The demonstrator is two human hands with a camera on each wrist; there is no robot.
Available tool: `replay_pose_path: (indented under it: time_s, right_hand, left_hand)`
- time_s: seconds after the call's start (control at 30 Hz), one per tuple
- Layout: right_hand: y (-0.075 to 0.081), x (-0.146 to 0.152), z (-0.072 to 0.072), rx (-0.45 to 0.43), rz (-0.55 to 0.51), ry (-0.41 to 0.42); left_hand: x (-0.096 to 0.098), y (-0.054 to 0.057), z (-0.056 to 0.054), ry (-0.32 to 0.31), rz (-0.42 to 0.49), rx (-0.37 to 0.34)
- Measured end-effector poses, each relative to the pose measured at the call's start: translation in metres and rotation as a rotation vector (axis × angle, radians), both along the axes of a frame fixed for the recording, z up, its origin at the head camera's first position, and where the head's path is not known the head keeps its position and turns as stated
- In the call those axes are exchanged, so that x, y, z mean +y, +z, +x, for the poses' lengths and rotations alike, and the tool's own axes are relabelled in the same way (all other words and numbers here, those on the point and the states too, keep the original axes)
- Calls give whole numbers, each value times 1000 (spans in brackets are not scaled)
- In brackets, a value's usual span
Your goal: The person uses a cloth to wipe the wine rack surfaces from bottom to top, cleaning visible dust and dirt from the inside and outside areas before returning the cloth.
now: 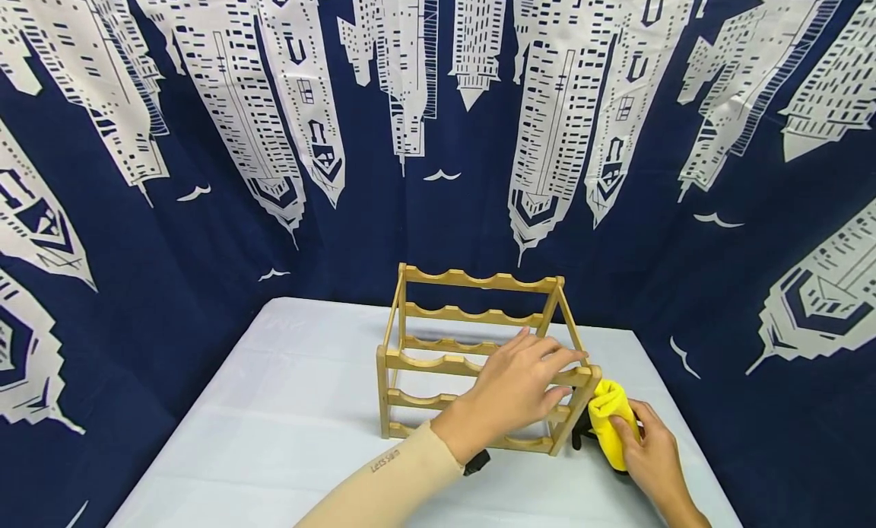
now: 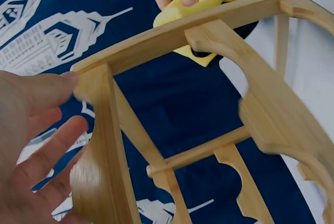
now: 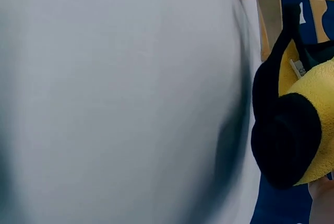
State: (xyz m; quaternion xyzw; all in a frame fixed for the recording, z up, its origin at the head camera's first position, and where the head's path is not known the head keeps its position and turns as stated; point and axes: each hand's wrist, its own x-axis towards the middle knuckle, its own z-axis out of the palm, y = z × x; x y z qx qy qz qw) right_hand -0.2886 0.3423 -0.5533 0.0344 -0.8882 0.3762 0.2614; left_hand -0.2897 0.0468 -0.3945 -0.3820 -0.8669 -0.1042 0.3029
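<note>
The left hand (image 1: 513, 391) lies with fingers spread on the top rail of the light wooden rack (image 1: 438, 361). The right hand (image 1: 650, 452) grips a yellow-and-black soft toy (image 1: 609, 425), pressed against the rack's corner post, not yet inside it.

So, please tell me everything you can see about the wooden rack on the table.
The wooden rack looks like light bamboo: an open frame of upright posts joined by rails with scalloped, wavy cut-outs, set in tiers. It stands upright on the white table, near the back, and its tiers hold nothing. The left hand rests on its upper front rail near the right corner. The right hand holds a yellow and black soft thing close against its right front post.
</note>
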Motion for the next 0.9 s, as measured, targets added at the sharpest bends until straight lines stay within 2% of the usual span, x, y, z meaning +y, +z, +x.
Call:
replay_pose_path:
  time_s: [0.1, 0.17, 0.27, 0.37, 0.57, 0.73, 0.9]
  right_hand:
    - [-4, -1, 2, -24, -12, -2]
    - [-6, -3, 3, -31, -18, -2]
    - [-9, -6, 4, -27, -25, 0]
    - [-10, -9, 4, -20, -32, 1]
    - [-12, -10, 8, -32, -34, -5]
    - [-11, -10, 9, -64, -50, -9]
    - [-10, -12, 9, -65, -54, 1]
  left_hand:
    - [17, 2, -6, 54, -108, -13]
    - [24, 4, -8, 71, -152, -49]
    - [29, 3, -8, 74, -174, -88]
    - [28, 1, -7, 73, -168, -72]
    - [15, -6, -5, 40, -101, -24]
    - [-5, -7, -3, 11, -23, -30]
    - [-25, -8, 2, -4, 5, -22]
